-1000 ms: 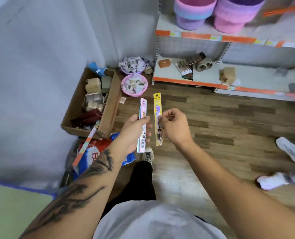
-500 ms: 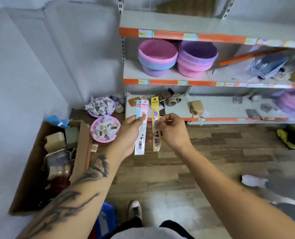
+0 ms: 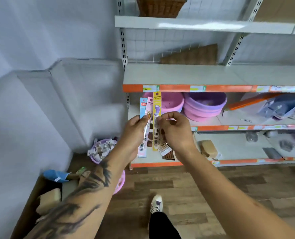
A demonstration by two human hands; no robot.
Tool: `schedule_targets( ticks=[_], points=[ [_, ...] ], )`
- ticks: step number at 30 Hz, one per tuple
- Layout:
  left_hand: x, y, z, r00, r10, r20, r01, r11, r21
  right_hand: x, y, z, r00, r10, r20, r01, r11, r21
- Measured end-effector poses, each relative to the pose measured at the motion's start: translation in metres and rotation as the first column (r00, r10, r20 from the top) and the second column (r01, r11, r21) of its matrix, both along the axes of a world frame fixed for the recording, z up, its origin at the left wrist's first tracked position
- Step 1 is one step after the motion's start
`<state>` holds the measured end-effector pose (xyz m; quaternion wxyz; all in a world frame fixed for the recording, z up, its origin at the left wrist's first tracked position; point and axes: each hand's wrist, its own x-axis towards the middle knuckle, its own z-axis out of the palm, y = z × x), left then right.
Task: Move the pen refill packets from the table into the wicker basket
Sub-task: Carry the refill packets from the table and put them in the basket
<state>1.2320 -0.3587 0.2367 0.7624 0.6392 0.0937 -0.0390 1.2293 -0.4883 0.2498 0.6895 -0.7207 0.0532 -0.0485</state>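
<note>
My left hand [image 3: 134,133] grips two long refill packets upright, a pink one [image 3: 148,107] in front and a blue one [image 3: 142,107] behind it. Right beside them my right hand [image 3: 173,130] pinches a yellow refill packet [image 3: 156,104], also upright. Both hands are raised in front of a shelf rack. The brown wicker basket [image 3: 160,6] stands on the top shelf, high above the hands; only its lower part shows.
The shelf rack [image 3: 186,75] has orange-edged boards. Pink and purple tubs [image 3: 203,106] sit on the middle shelf. A cardboard box [image 3: 44,195] with goods and bowls of wrapped sweets [image 3: 100,150] lie on the wooden floor at left. My shoe [image 3: 156,203] is below.
The view has tilted up from the floor to the shelves, and the wicker basket came into sight. Both hands rose with their packets; a blue packet now shows behind the pink one.
</note>
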Motion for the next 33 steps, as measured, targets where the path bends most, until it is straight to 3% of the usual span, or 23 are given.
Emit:
schedule_targets(
  ticks=[8,14,21,26,30,33],
  points=[
    [0.146,-0.004,0.097,0.991,0.029,0.134,0.0,0.977,-0.213,0.153,0.007,0.09,0.974,0.027,0.223,-0.035,0.999,0.032],
    [0.221,-0.006,0.144,0.987,-0.136,0.09,0.161,0.899,-0.408,0.234,0.012,0.136,0.945,0.037,0.325,-0.066,0.995,0.079],
    [0.267,-0.003,0.163,0.971,-0.074,0.228,0.15,0.929,-0.338,0.271,0.008,0.162,0.913,0.038,0.407,-0.05,0.999,0.018],
    [0.286,0.0,0.18,0.935,0.014,0.354,0.071,0.971,-0.227,0.271,0.0,0.178,0.908,0.139,0.395,-0.131,0.99,-0.05],
    [0.301,0.004,0.2,0.928,-0.017,0.372,0.083,0.983,-0.162,0.278,-0.001,0.197,0.886,0.182,0.427,-0.121,0.979,-0.165],
    [0.312,0.017,0.214,0.959,0.008,0.282,0.063,0.968,-0.243,0.304,0.001,0.227,0.884,0.099,0.457,-0.025,0.986,-0.164]
  ],
)
